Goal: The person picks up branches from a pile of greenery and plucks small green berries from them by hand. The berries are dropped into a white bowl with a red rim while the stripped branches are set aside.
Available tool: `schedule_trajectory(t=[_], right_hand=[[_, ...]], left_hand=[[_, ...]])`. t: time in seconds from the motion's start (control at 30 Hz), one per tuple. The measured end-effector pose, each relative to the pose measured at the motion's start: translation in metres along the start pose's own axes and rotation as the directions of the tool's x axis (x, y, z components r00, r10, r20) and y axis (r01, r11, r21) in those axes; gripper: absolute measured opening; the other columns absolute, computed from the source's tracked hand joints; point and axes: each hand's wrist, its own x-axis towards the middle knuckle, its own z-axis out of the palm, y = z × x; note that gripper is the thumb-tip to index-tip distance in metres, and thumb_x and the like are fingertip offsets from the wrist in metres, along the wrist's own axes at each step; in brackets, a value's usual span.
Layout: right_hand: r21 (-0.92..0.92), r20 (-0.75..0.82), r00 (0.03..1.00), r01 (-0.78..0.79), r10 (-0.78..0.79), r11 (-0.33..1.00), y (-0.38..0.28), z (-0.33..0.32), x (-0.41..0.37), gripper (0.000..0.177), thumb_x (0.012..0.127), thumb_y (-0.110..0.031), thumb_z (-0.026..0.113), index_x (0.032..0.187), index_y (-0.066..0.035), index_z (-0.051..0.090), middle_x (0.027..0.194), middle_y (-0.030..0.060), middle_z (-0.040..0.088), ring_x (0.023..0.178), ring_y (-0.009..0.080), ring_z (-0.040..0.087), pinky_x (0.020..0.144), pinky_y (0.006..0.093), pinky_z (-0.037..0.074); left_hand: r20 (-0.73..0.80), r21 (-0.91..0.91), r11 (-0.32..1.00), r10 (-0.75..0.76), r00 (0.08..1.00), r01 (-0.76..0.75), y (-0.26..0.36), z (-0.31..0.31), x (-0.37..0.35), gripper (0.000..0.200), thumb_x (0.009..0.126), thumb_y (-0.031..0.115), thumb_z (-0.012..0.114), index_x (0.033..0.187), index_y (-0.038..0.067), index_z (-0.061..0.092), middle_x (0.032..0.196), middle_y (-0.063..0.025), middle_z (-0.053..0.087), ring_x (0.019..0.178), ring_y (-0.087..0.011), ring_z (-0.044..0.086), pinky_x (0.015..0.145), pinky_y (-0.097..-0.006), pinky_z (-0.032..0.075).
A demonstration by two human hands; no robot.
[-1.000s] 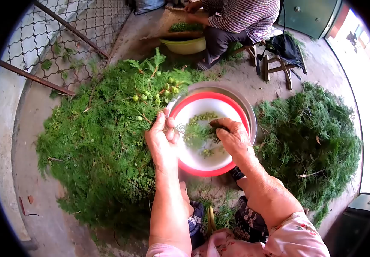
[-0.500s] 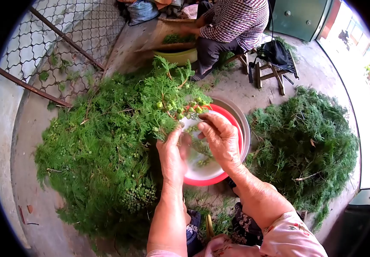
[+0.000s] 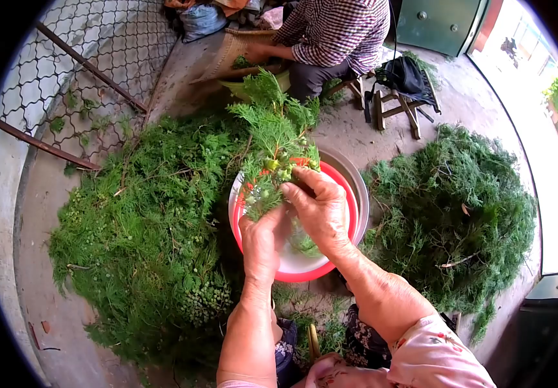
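Observation:
Above the red-rimmed white basin point(image 3: 301, 277), my left hand point(image 3: 261, 252) is closed round the lower end of a leafy conifer branch point(image 3: 271, 132). Clusters of small green cones point(image 3: 280, 168) hang along its stems. My right hand point(image 3: 324, 210) reaches in from the right, thumb and forefinger pinched at these cones; its fingertips partly hide what they grip. Loose green bits lie inside the basin, which sits against a wider metal basin point(image 3: 364, 216).
A big heap of cone-bearing branches point(image 3: 143, 233) lies left, and another green heap point(image 3: 453, 226) right. Ahead, a seated person in a checked shirt point(image 3: 340, 32) works over a woven tray point(image 3: 227, 55) and a yellow-green tub point(image 3: 233, 89). A stool point(image 3: 408, 107) holds a black bag point(image 3: 405, 74).
The branch has swung more upright and in over the basin. Both hands have shifted slightly, the right one moving left and staying at the cones. The view has turned a little.

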Motion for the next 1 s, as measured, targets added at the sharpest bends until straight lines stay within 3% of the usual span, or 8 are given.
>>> schedule_trajectory(t=[0.1, 0.37, 0.47, 0.67, 0.77, 0.9, 0.93, 1.0], right_hand=[[0.222, 0.131, 0.878, -0.478, 0.460, 0.849, -0.014, -0.009, 0.004, 0.027, 0.078, -0.004, 0.065, 0.104, 0.004, 0.058, 0.074, 0.0033, 0.061, 0.057, 0.0078, 0.052, 0.051, 0.0217, 0.043], [0.646, 0.256, 0.763, -0.592, 0.594, 0.482, -0.010, -0.013, 0.005, 0.016, 0.082, -0.002, 0.057, 0.097, 0.000, 0.055, 0.072, 0.0061, 0.058, 0.053, 0.0126, 0.054, 0.048, 0.0226, 0.042], [0.693, 0.272, 0.773, -0.571, 0.573, 0.440, -0.007, -0.013, 0.003, 0.012, 0.083, -0.002, 0.056, 0.095, -0.002, 0.054, 0.074, 0.0068, 0.058, 0.055, 0.0128, 0.053, 0.049, 0.0226, 0.042], [0.812, 0.362, 0.735, -0.551, 0.573, 0.194, 0.009, -0.012, -0.001, 0.009, 0.086, -0.005, 0.052, 0.095, -0.004, 0.051, 0.078, 0.0081, 0.057, 0.058, 0.0129, 0.051, 0.051, 0.0233, 0.043], [0.835, 0.292, 0.769, -0.495, 0.570, 0.240, 0.003, -0.018, 0.008, 0.010, 0.088, -0.007, 0.051, 0.097, -0.004, 0.051, 0.078, 0.0079, 0.057, 0.058, 0.0129, 0.052, 0.053, 0.0234, 0.044], [0.515, 0.270, 0.720, -0.669, 0.639, 0.536, 0.002, -0.021, -0.001, 0.010, 0.084, -0.003, 0.056, 0.094, -0.004, 0.057, 0.080, 0.0052, 0.060, 0.069, 0.0135, 0.057, 0.060, 0.0254, 0.048], [0.346, 0.250, 0.720, -0.691, 0.648, 0.634, 0.006, -0.020, -0.003, 0.011, 0.081, -0.001, 0.059, 0.092, -0.003, 0.060, 0.082, 0.0047, 0.062, 0.073, 0.0128, 0.058, 0.064, 0.0258, 0.048], [0.232, 0.217, 0.754, -0.656, 0.619, 0.718, 0.014, -0.019, -0.008, 0.016, 0.079, -0.004, 0.060, 0.095, 0.000, 0.061, 0.083, 0.0070, 0.063, 0.075, 0.0129, 0.058, 0.067, 0.0258, 0.047]], left_hand=[[0.069, -0.083, 0.993, -0.083, 0.994, 0.088, 0.003, -0.005, -0.002, 0.018, 0.082, 0.024, 0.059, 0.082, 0.006, 0.060, 0.054, 0.0017, 0.049, 0.036, -0.0034, 0.030, 0.033, -0.0179, 0.019], [0.079, -0.079, 0.966, -0.238, 0.968, 0.245, -0.001, -0.013, 0.000, 0.024, 0.082, 0.029, 0.059, 0.087, 0.006, 0.059, 0.059, 0.0017, 0.049, 0.037, -0.0040, 0.029, 0.033, -0.0182, 0.020], [0.039, -0.086, 0.972, -0.218, 0.975, 0.221, 0.005, -0.004, -0.004, 0.023, 0.082, 0.029, 0.058, 0.087, 0.006, 0.059, 0.058, 0.0020, 0.048, 0.037, -0.0039, 0.029, 0.033, -0.0179, 0.021], [0.018, -0.144, 0.952, -0.272, 0.962, 0.271, 0.001, -0.008, -0.002, 0.021, 0.084, 0.028, 0.057, 0.088, 0.007, 0.058, 0.056, 0.0034, 0.046, 0.037, -0.0034, 0.029, 0.033, -0.0177, 0.021], [-0.084, -0.124, 0.963, -0.249, 0.965, 0.238, 0.001, -0.016, 0.001, 0.021, 0.085, 0.027, 0.056, 0.088, 0.006, 0.057, 0.055, 0.0034, 0.045, 0.037, -0.0034, 0.028, 0.034, -0.0185, 0.020], [-0.074, -0.057, 0.983, -0.176, 0.982, 0.172, 0.004, -0.025, 0.002, 0.021, 0.085, 0.025, 0.056, 0.089, 0.004, 0.057, 0.055, 0.0024, 0.046, 0.037, -0.0037, 0.029, 0.034, -0.0186, 0.022], [-0.073, -0.039, 0.985, -0.172, 0.982, 0.169, 0.005, -0.026, 0.002, 0.021, 0.085, 0.024, 0.056, 0.090, 0.004, 0.057, 0.055, 0.0021, 0.046, 0.037, -0.0038, 0.029, 0.034, -0.0187, 0.022], [-0.107, -0.083, 0.984, -0.167, 0.980, 0.159, 0.003, -0.030, 0.004, 0.014, 0.081, 0.017, 0.061, 0.086, 0.004, 0.060, 0.059, 0.0008, 0.052, 0.041, -0.0039, 0.038, 0.033, -0.0177, 0.022]])
